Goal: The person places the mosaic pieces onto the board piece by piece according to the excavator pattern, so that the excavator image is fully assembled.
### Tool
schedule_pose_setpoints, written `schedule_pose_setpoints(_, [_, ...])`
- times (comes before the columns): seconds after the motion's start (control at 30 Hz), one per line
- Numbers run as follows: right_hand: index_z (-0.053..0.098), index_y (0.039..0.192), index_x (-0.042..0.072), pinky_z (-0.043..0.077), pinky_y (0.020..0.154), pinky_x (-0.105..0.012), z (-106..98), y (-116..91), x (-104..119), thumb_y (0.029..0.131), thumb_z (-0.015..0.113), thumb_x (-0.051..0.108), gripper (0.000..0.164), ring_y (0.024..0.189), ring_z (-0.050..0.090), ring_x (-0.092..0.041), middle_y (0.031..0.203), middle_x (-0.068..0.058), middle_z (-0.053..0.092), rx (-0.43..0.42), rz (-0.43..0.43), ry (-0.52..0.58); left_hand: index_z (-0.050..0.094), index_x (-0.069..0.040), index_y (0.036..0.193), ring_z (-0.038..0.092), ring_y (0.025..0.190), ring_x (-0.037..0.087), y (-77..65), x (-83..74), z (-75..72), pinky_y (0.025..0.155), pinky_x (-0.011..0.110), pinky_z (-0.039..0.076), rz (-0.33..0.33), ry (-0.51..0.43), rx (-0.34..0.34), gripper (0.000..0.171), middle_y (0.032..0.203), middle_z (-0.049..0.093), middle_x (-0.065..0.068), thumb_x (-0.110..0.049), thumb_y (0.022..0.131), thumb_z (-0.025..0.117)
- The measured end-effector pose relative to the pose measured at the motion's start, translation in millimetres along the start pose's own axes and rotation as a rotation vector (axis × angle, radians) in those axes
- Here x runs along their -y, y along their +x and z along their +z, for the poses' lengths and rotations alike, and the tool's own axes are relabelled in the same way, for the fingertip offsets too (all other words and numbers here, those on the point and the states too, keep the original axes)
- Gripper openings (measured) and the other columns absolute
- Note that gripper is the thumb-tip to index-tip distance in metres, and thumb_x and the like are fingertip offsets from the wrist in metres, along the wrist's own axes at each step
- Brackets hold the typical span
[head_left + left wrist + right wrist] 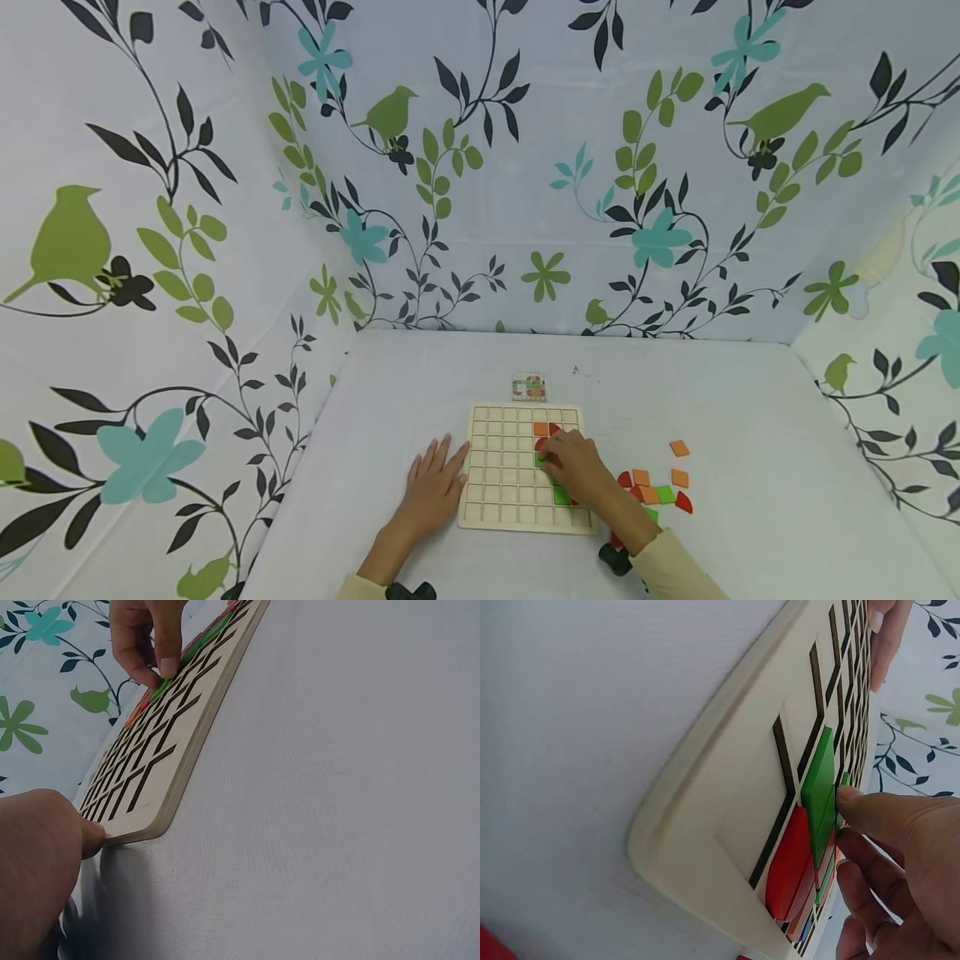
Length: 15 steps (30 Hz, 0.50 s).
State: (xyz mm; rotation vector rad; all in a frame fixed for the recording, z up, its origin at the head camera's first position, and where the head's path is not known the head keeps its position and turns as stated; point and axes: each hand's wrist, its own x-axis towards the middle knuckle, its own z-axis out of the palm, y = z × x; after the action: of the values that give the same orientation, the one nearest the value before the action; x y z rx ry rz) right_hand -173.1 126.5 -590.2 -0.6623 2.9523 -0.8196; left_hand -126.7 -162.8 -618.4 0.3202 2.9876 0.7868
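Observation:
A pale wooden grid board (501, 475) lies on the table, with orange, red and green tiles in cells on its right side. My left hand (435, 487) lies flat, fingers spread, against the board's left edge; its thumb (91, 838) touches a corner. Over the right part of the board my right hand (577, 467) pinches a small green tile (845, 780) at a cell, thumb and fingertips together. Nearer the board's corner sit a green square tile (820, 784) and a red curved tile (787, 862). The fingers partly hide the pinched tile.
A small pattern card (528, 387) lies beyond the board's far edge. Right of the board are scattered loose tiles: orange squares (679, 448), red quarter-rounds (683, 502) and green squares (666, 494). Patterned cloth (525, 208) hangs around the table's back and sides.

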Motion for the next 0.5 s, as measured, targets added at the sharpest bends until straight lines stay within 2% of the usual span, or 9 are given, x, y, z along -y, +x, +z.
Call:
schedule_pose_setpoints(0.33, [0.076,0.099,0.017,0.042,0.078,-0.038,-2.9,-6.5,-5.6,0.092,0.083,0.016,0.009,0.098,0.057,-0.018,0.105,0.003,0.067,-0.035,-0.019,-0.018,0.046,-0.016,0.161,0.021,0.160,0.047,-1.0,-1.7,-1.7,0.123,0.072,0.015,-0.004,0.002,0.001,0.051,0.171,0.029,0.021,-0.025,0.111,0.049])
schedule_pose_setpoints(0.43, [0.077,0.100,0.017,0.044,0.076,-0.040,-9.3,-10.8,-12.2,0.093,0.083,0.019,0.009,0.095,0.059,-0.019,0.103,0.002,0.067,-0.054,0.017,-0.023,0.046,-0.016,0.161,0.020,0.160,0.047,-1.5,-1.8,-2.8,0.123,0.072,0.015,-0.002,-0.005,0.000,0.052,0.171,0.029,0.021,-0.025,0.110,0.049])
schedule_pose_setpoints(0.5, [0.077,0.105,0.016,0.049,0.081,-0.045,-15.9,-14.9,-18.8,0.095,0.080,0.022,0.012,0.097,0.060,-0.021,0.106,0.001,0.067,-0.058,0.084,0.004,0.047,-0.015,0.160,0.021,0.159,0.049,-1.7,-1.2,-2.9,0.122,0.073,0.015,0.007,-0.016,-0.010,0.051,0.171,0.030,0.023,-0.024,0.110,0.050])
